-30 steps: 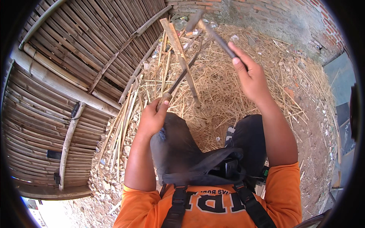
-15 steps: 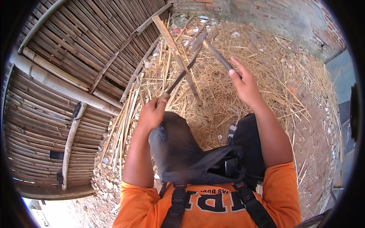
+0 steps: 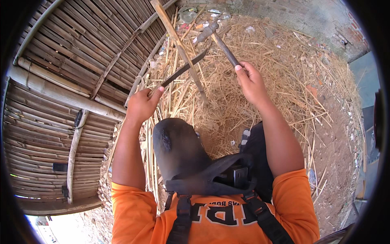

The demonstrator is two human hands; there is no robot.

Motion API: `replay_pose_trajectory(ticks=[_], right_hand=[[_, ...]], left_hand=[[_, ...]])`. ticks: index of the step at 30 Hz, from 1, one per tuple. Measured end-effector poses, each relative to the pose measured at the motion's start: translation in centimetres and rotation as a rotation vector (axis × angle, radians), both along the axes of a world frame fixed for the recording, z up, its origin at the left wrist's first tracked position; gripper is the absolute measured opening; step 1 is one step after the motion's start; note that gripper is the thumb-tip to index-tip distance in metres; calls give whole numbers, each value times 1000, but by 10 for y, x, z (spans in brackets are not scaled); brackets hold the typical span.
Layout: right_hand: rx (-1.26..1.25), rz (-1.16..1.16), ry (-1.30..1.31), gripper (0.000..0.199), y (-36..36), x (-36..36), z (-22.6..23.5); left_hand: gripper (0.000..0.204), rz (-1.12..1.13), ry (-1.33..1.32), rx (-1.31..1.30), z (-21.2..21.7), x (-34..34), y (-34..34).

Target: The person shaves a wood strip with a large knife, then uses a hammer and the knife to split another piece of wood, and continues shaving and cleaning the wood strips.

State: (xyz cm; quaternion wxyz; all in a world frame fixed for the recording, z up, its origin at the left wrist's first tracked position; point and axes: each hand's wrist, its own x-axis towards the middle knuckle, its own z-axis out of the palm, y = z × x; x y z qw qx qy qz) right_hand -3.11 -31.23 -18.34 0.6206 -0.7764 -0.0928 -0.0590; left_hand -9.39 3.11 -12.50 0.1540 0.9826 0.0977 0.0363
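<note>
Machete (image 3: 185, 70) clasped in the left hand (image 3: 143, 103) crosses the wooden strip (image 3: 174, 35) at the frame's upper centre, near the hammer (image 3: 224, 49) gripped in the right hand (image 3: 252, 85), and an off-centre blow might glance and knock the machete toward the left knee (image 3: 172, 132).

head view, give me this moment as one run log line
left hand: grips blade | right hand: grips hammer | blade: crosses wooden strip | straw: on ground

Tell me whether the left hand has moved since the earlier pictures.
Yes: judged against the fixed bamboo wall, the left hand, holding the long-bladed knife, has shifted leftward and up the picture, closer to that wall.
</note>
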Motion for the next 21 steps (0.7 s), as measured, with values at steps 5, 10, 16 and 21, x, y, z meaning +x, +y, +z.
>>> replay_pose_trajectory(ticks=[5,10,16,21], right_hand=[[-126,-16,-19,40,1,-6,-2],[-147,-112,-183,39,8,-15,3],[-567,35,44,37,15,-20,17],[-402,-76,-53,37,14,-25,12]], left_hand=[[74,56,0,-41,-20,-2,5],[74,17,2,-72,-20,-7,-7],[74,6,4,-63,-23,-6,-9],[74,28,-30,-51,-41,-9,3]])
